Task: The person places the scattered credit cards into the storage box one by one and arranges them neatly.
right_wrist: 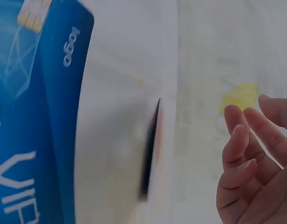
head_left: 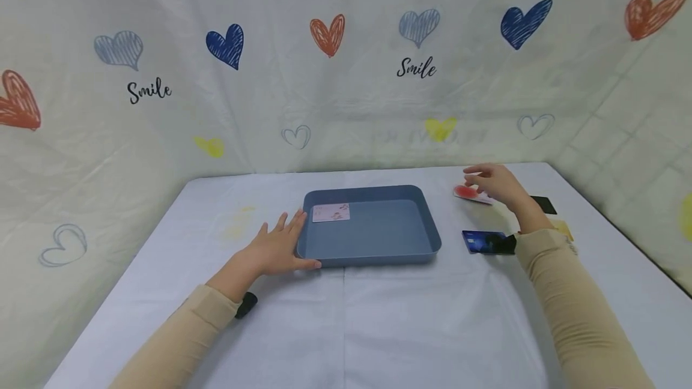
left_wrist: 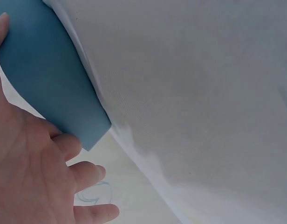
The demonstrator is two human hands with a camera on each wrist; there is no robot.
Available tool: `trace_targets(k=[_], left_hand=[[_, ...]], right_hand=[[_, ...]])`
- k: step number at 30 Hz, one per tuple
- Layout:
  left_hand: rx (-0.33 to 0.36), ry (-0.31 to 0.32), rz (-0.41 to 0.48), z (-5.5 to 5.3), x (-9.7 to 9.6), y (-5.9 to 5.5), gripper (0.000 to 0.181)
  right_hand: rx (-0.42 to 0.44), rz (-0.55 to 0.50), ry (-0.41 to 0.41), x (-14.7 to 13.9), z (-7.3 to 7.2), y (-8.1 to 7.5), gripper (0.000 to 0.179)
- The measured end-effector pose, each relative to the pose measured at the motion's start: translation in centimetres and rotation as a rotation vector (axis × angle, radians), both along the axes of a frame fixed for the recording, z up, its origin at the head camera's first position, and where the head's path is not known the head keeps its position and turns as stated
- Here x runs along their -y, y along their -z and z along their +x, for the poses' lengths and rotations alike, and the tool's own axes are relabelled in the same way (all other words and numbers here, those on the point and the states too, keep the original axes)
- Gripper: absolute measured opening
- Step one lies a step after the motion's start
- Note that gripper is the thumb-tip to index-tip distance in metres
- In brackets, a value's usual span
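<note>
My left hand rests against the left end of a blue-grey rectangular tray, fingers spread and thumb along its front wall. The left wrist view shows its straight fingers beside the tray's blue wall. Inside the tray, at the back left, lies a pale pink card. Over on the right, my right hand hovers over a white card with a red patch. In the right wrist view its loosely bent fingers hold nothing. Nearer me lies a blue VIP card, partly covered by a black wrist strap.
Beyond the right wrist lie a black card and a yellowish card, both partly hidden by the arm. A white cloth covers the table. A pale curtain with hearts hangs behind it.
</note>
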State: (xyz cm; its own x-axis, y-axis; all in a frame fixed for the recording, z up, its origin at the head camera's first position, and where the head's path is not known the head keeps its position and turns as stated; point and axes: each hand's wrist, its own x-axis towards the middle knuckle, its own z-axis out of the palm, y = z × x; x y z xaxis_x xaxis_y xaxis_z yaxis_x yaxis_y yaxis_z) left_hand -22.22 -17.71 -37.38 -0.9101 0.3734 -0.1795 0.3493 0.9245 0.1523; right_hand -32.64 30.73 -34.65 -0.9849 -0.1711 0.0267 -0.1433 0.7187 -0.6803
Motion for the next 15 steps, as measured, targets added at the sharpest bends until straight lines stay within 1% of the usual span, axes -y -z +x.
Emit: trace_targets(k=[4,7,10,15], left_hand=[[-0.004,0.002,-0.001,-0.1,-0.1,0.0,0.122],[-0.005,0.002,-0.003,-0.2,-0.1,0.0,0.122],[-0.002,0.001,-0.002,-0.2,-0.2,0.0,0.122],[0.005,-0.004,-0.009,-0.1,-0.3,-0.1,0.122]], right_hand=[[0.077,-0.013,0.048,-1.1,-0.3,0.7,0.052],[0.122,-0.025,0.067,-2.0,-0.4,1.1,0.053],[0.157,-0.020,0.076,-2.8,-0.6,1.3,0.054],[0.238,-0.060,0.085,-3.9,-0.9,1.4,0.058]])
